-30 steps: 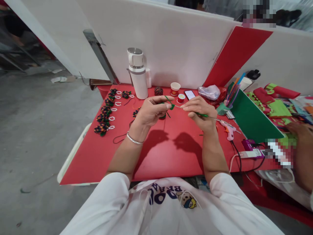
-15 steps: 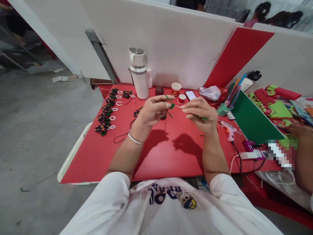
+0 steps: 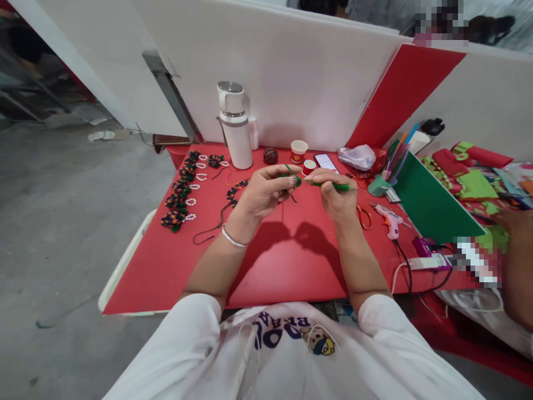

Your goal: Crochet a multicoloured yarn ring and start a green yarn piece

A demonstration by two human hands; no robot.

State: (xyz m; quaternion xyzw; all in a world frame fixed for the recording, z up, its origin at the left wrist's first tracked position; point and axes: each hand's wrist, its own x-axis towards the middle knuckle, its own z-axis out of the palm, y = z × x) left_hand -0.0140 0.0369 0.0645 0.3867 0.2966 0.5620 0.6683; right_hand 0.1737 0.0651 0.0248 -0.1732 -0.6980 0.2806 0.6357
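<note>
Above the red table (image 3: 283, 261), my left hand (image 3: 268, 190) pinches a small piece of green yarn (image 3: 297, 180), with a loose end hanging below the fingers. My right hand (image 3: 339, 195) is closed around a hook with a green handle (image 3: 341, 187), its thin tip pointing left at the yarn. Both hands are raised, their fingertips close together. Behind them stand a paper cup (image 3: 298, 149), a red thread spool (image 3: 308, 166) and a dark yarn ball (image 3: 270, 156). A multicoloured knitted strip (image 3: 233, 192) lies left of my left hand.
Dark flower-like pieces with bead loops (image 3: 179, 199) line the table's left side. A white flask (image 3: 238, 139) and a phone (image 3: 326, 163) stand or lie at the back. Rightward are orange-handled scissors (image 3: 365, 218), a pink glue gun (image 3: 391, 222), a pen cup (image 3: 378, 186), cables and another person's arm (image 3: 518, 261).
My right hand has turned, so the green handle now shows along its fingers and the scissors beside it are in view. My left hand has shifted slightly right, still holding the yarn.
</note>
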